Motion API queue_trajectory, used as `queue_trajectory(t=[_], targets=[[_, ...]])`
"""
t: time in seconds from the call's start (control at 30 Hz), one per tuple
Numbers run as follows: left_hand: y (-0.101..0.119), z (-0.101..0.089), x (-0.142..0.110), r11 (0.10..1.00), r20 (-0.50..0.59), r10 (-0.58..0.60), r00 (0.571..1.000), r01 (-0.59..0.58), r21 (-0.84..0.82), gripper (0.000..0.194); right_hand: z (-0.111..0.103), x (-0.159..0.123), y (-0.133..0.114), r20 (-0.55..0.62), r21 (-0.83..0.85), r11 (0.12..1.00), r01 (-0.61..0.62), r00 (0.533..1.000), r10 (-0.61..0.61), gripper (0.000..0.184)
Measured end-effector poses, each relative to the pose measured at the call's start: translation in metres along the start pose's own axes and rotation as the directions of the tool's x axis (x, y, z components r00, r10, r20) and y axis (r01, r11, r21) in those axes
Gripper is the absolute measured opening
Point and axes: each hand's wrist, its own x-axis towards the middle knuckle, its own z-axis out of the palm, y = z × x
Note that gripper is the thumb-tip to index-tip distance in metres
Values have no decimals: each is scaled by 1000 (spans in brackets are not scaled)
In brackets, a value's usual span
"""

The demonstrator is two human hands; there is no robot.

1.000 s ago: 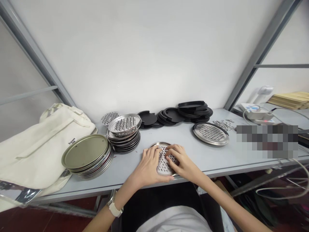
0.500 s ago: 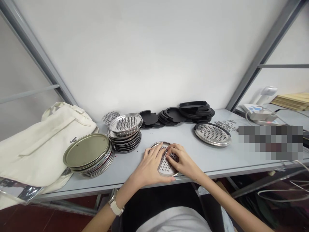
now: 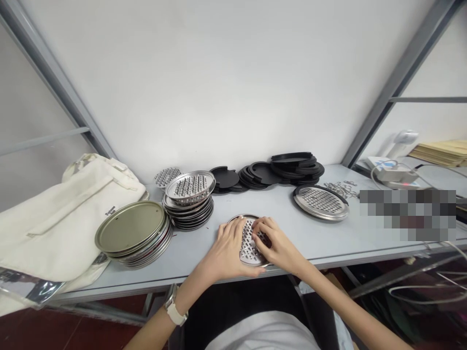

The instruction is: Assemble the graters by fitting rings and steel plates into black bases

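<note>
A round perforated steel disc [image 3: 248, 241] lies on the grey table [image 3: 328, 240] near its front edge. My left hand [image 3: 226, 250] rests on the disc's left side with fingers laid over it and the thumb along its near rim. My right hand [image 3: 279, 245] covers the right side, fingers bent and pressing on the holed surface. Both hands grip the disc between them. A white watch [image 3: 174, 311] is on my left wrist.
A stack of perforated discs [image 3: 188, 199] and a stack of plain metal lids [image 3: 133, 234] stand to the left. Black rings [image 3: 280, 171] pile at the back. Another perforated disc in a black ring [image 3: 321, 201], small metal clips [image 3: 341, 187], a cream bag [image 3: 54, 223].
My fingers have shifted slightly on the disc; the hands stay in the same place. The view has drifted a little.
</note>
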Motion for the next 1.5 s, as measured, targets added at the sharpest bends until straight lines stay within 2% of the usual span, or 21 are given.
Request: queue_trajectory(t=[0.17,0.4,0.87,1.07,1.27,1.5], targets=[[1,-1,1,1000,-14,24,1000,-24,2,107,-1,-1,-4,1,-33,999,16,1000,-16,5],[0,1,0,999,31,30,999,-31,45,107,-4,-1,-4,19,-62,998,18,1000,-17,3],[2,-2,-1,998,-13,46,999,-45,51,97,-3,1,-3,42,-143,989,29,999,-23,6],[1,0,-1,998,26,33,999,-35,60,103,-5,0,-4,37,-140,989,41,999,-36,4],[4,-2,0,998,-24,48,999,-47,47,106,-5,-2,-3,32,-100,994,41,999,-38,3],[6,-4,1,999,-32,22,999,-21,44,103,-6,-1,-3,46,-100,994,37,998,-32,3]])
